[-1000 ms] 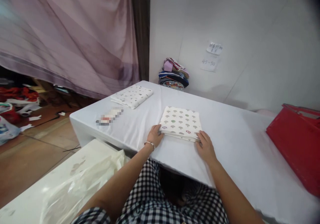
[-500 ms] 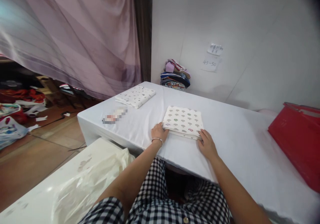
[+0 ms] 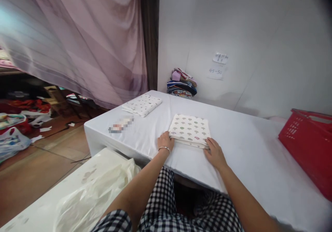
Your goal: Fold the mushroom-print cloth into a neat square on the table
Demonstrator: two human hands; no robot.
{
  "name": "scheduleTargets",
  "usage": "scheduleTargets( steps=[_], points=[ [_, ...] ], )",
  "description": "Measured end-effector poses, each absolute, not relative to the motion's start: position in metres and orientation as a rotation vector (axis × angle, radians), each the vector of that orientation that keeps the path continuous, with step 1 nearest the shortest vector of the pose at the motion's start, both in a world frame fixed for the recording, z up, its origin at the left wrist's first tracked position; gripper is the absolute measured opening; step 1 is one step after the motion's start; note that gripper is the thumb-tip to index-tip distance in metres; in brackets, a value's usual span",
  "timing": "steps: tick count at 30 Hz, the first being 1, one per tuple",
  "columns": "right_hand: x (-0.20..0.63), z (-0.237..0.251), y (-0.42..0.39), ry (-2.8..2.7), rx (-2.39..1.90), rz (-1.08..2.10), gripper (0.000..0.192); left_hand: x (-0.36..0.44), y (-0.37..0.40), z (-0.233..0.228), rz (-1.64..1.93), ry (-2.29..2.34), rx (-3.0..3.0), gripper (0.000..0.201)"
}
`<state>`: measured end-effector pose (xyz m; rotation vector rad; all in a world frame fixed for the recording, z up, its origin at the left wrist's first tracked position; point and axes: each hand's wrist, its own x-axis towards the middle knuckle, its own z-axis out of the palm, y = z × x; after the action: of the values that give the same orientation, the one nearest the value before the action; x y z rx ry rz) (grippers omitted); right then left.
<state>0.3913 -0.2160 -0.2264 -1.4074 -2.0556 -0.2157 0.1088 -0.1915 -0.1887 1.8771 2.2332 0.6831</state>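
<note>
A folded white cloth with a mushroom-like print lies flat on the white-covered table in front of me. At its near left corner is my left hand, fingers closed on the edge, with a bracelet on the wrist. My right hand grips the near right corner, its thumb tucked partly out of sight. Further back on the left lies another folded white cloth with a small dark print. A small blurred-out item rests nearer to me on that side.
On the right stands a red plastic basket. A stack of folded clothes sits behind the table against the wall. A crumpled plastic bag lies on a low white surface at my left. A pink curtain hangs at the back left.
My view has tilted slightly, so the scene sits a little lower and more of the red basket shows. Both hands stay at the near corners of the folded cloth.
</note>
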Motion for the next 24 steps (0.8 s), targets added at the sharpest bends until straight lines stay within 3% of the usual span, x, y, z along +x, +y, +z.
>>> scheduleTargets(
  steps=[4, 12, 22, 24],
  points=[
    [0.390, -0.227, -0.216, -2.077, -1.454, -0.225, 0.047, 0.109, -0.187, -0.191, 0.759, 2.195, 1.966, 0.054],
    [0.385, -0.220, -0.222, -2.085, -1.578, -0.217, 0.043, 0.108, -0.181, -0.189, 0.533, 2.111, 1.965, 0.047],
    [0.379, -0.210, -0.231, -2.039, -1.531, -0.219, 0.045, 0.098, -0.182, -0.191, 0.824, 1.724, 2.025, 0.071],
    [0.370, -0.200, -0.222, -2.031, -1.488, -0.204, 0.046, 0.102, -0.178, -0.185, 0.838, 1.600, 2.131, 0.067]
  ],
)
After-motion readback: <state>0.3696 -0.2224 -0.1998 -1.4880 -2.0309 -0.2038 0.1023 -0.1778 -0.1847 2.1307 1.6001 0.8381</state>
